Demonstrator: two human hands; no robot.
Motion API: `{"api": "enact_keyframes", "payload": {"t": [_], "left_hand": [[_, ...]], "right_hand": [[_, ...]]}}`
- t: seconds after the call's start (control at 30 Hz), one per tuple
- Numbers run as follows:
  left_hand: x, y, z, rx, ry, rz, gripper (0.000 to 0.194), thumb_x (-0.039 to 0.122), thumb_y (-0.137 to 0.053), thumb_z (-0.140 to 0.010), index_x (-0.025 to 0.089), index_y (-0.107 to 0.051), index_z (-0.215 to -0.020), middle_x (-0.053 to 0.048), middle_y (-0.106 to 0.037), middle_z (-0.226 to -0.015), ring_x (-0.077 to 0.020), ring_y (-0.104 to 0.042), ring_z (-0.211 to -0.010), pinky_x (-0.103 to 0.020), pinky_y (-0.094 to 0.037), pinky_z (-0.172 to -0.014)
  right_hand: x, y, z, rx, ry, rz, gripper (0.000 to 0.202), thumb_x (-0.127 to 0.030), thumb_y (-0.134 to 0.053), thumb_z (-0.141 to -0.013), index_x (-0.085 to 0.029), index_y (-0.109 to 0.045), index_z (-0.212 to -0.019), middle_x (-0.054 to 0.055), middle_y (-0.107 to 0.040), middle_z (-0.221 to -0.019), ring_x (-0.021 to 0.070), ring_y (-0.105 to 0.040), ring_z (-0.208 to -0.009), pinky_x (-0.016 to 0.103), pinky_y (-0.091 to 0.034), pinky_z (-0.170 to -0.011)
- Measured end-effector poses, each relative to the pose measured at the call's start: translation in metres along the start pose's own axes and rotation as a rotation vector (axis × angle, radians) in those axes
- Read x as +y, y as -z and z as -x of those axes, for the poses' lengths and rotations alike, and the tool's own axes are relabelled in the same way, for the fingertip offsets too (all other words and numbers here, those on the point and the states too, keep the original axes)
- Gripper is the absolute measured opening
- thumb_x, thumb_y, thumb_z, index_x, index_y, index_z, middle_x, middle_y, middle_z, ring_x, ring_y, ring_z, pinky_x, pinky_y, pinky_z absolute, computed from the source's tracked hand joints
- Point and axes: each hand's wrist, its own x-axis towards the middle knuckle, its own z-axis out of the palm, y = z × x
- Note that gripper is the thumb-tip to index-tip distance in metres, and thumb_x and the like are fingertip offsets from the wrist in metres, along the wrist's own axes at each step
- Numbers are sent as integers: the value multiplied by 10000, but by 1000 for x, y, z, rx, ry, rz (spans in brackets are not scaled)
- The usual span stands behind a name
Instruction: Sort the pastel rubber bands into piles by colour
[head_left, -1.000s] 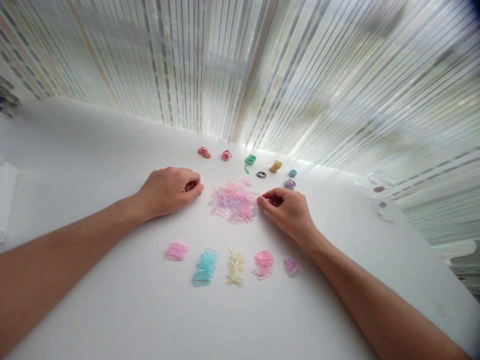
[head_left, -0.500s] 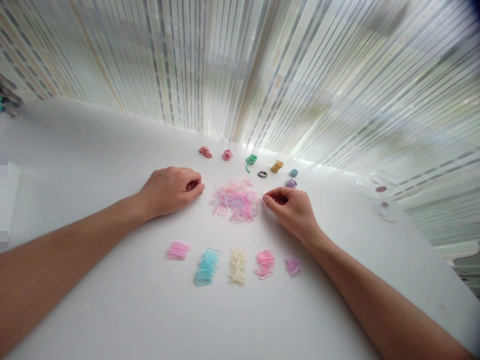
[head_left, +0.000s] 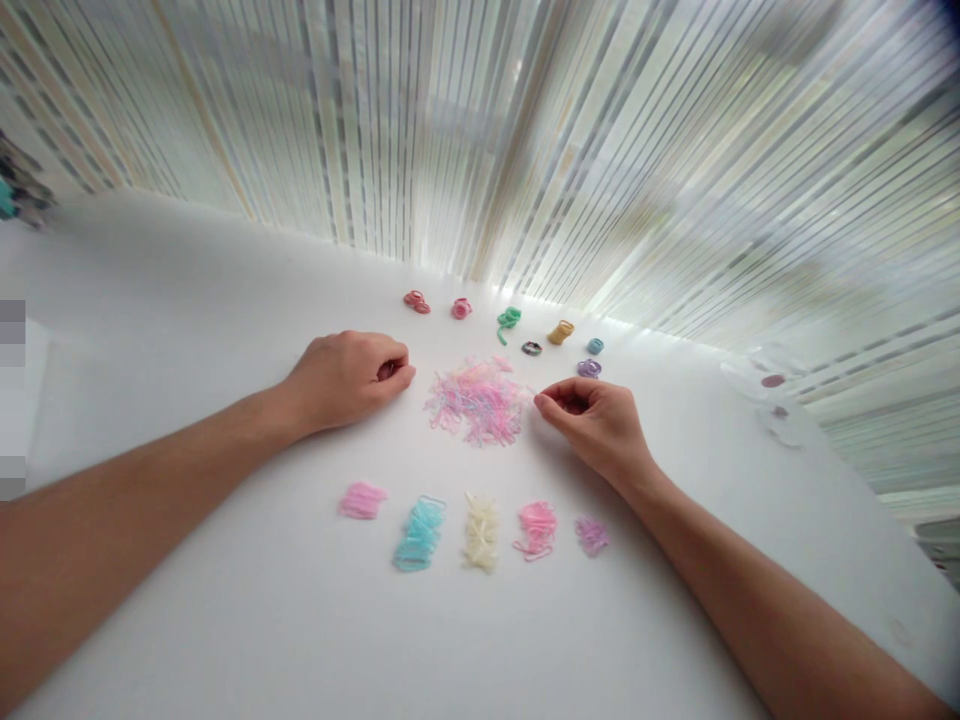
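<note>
A loose pile of pink, lilac and pale bands (head_left: pixel 480 402) lies between my hands on the white table (head_left: pixel 300 610). My left hand (head_left: pixel 356 382) rests closed just left of the pile; what its curled fingers hold, if anything, is hidden. At the pile's right edge, my right hand (head_left: pixel 592 415) has thumb and index finger pinched together, on something too small to make out. Nearer to me lie sorted heaps: pink (head_left: pixel 363 501), blue (head_left: pixel 420 534), cream (head_left: pixel 480 534), deeper pink (head_left: pixel 537 530) and purple (head_left: pixel 592 536).
Behind the pile lie red (head_left: pixel 417 302), rose (head_left: pixel 461 308), green (head_left: pixel 509 320), yellow (head_left: pixel 560 332), blue (head_left: pixel 595 346) and purple (head_left: pixel 589 369) coils, plus a dark ring (head_left: pixel 532 349). Clear round items (head_left: pixel 780 425) stand at the right, before a string curtain (head_left: pixel 480 130).
The whole view has shifted slightly, so the table's things appear a little farther right. My right hand has opened its wrist angle slightly beside the pile; my left hand stays in place.
</note>
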Motion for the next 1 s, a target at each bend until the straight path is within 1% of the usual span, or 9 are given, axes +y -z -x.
{"api": "enact_keyframes", "payload": {"t": [0.1, 0.2, 0.27, 0.37, 0.43, 0.53, 0.73, 0.87, 1.0], "left_hand": [[0, 0, 0, 2, 0, 4, 295, 446, -476, -916, 224, -550, -737, -28, -679, -813, -186, -524, -715, -351, -288, -654], [1, 0, 1, 3, 2, 15, 305, 455, -475, -916, 223, -555, -734, -27, -681, -816, -185, -534, -723, -352, -284, -655], [1, 0, 1, 2, 6, 18, 309, 459, -472, -916, 224, -559, -736, -25, -677, -814, -185, -541, -729, -350, -280, -656], [0, 0, 1, 2, 11, 20, 308, 457, -469, -919, 224, -556, -736, -20, -666, -806, -181, -537, -727, -347, -279, -656], [0, 0, 1, 2, 7, 22, 304, 454, -471, -917, 224, -555, -737, -19, -665, -805, -179, -533, -724, -345, -280, -657], [0, -1, 1, 9, 1, 20, 297, 448, -478, -914, 224, -552, -733, -18, -669, -808, -179, -528, -724, -345, -282, -658], [1, -1, 1, 1, 6, 16, 292, 442, -479, -914, 224, -564, -740, -17, -680, -818, -179, -532, -724, -342, -294, -662], [1, 0, 1, -2, 9, 8, 288, 442, -480, -912, 226, -583, -751, -18, -686, -826, -183, -550, -734, -340, -295, -662], [1, 0, 1, 5, 6, -5, 304, 448, -468, -919, 225, -570, -739, -21, -681, -816, -184, -551, -728, -341, -292, -663]], "right_hand": [[-2, 3, 5, -4, 19, -7, 289, -451, -776, -772, -162, -790, -772, 54, -698, -668, 142, -539, -560, 294, -403, -530], [-9, 7, 13, -33, 110, 4, 206, -375, -767, -792, -171, -785, -763, 27, -664, -628, 124, -497, -542, 274, -373, -505], [-14, 10, 17, -102, 215, 22, 135, -298, -745, -806, -180, -777, -750, 9, -643, -611, 115, -485, -547, 265, -370, -512], [-19, 12, 22, -263, 323, 51, 96, -217, -713, -822, -189, -765, -746, -8, -630, -614, 103, -482, -550, 252, -371, -513], [-19, 12, 23, -345, 343, 63, 86, -188, -702, -829, -188, -762, -768, -10, -636, -639, 97, -489, -550, 244, -375, -505], [-15, 11, 25, -406, 366, 80, 76, -158, -699, -833, -185, -765, -806, 1, -658, -694, 100, -533, -577, 234, -406, -520], [-13, 12, 23, -462, 436, 94, 94, -129, -716, -831, -182, -781, -872, 7, -679, -746, 100, -570, -612, 223, -436, -554], [-13, 15, 19, -491, 436, 75, 77, -153, -735, -840, -177, -777, -900, 15, -681, -772, 105, -572, -632, 223, -432, -554], [-13, 17, 17, -525, 427, 56, 79, -169, -747, -836, -168, -775, -910, 22, -677, -780, 111, -572, -645, 225, -433, -553]]}}
